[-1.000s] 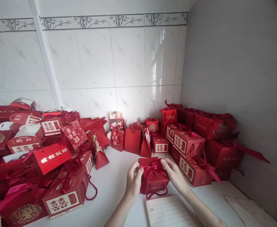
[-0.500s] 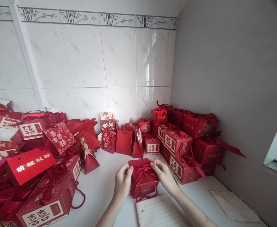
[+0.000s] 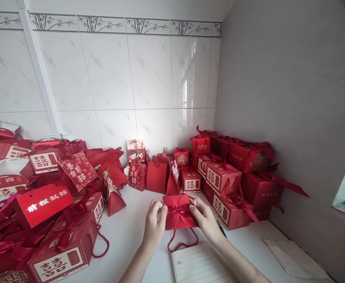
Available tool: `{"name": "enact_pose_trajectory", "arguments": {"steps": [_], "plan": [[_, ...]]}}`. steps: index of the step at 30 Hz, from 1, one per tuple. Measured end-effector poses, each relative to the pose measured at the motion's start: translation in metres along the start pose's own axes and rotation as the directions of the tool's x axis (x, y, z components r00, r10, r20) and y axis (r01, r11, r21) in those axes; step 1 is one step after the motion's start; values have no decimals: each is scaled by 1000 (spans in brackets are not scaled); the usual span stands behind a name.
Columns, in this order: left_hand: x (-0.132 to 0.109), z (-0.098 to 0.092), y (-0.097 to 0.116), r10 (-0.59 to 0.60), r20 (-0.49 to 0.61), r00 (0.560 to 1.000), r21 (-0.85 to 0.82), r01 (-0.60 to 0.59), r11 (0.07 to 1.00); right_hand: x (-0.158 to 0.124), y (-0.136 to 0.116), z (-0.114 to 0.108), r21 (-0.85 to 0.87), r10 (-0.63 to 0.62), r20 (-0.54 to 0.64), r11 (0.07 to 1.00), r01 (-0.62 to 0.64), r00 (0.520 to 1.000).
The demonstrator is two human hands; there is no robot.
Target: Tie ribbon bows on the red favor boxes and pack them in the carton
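Note:
In the middle of the table, a small red gift box (image 3: 179,221) shows its petal-folded top, which faces me. A dark red ribbon (image 3: 177,211) is tied in a bow at its centre. On the box's left side my left hand (image 3: 155,220) pinches an end of the ribbon between thumb and fingers. My right hand (image 3: 204,217) pinches the ribbon at the opposite side. The twisted rope handle (image 3: 175,248) hangs down in front of the box and lies near the top of a lined notepad (image 3: 201,264).
Many red gift boxes (image 3: 60,255) are heaped on the left. More boxes (image 3: 232,212) are stacked against the right wall, and small upright ones (image 3: 156,177) line the tiled wall. A dark pen-like object (image 3: 221,228) lies beside my right wrist. Folded pale paper (image 3: 296,257) rests at the right.
The box has tipped so its top faces me more, and its lettered front has gone from sight. Both hands keep their places at its sides. My view has shifted slightly left.

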State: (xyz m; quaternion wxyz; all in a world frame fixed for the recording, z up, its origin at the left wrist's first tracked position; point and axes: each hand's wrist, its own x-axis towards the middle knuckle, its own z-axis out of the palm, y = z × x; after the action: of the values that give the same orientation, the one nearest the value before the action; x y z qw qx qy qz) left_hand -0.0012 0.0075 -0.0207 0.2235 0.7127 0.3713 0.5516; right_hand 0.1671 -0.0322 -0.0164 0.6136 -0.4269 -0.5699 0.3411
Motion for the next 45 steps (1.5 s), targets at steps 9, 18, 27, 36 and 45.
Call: {"name": "enact_pose_trajectory", "arguments": {"steps": [9,18,27,36,45], "plan": [[-2,-3,5,10,-14,1000,-152,-12,988,-3,-5,-2,-51,-41,38,998,43,998],[-3,-3,2,71,19,997,-205,-66,976,-4,-6,-5,-70,-39,58,997,43,998],[-3,-4,3,0,30,1000,-256,8,967,-2,-10,-4,-57,-7,50,998,9,999],[-1,-5,0,-57,13,998,-306,59,950,-1,-10,-3,-14,22,48,1000,-21,999],[0,-5,7,-94,14,995,-320,93,943,-2,-9,-3,-35,24,58,999,-22,998]]}}
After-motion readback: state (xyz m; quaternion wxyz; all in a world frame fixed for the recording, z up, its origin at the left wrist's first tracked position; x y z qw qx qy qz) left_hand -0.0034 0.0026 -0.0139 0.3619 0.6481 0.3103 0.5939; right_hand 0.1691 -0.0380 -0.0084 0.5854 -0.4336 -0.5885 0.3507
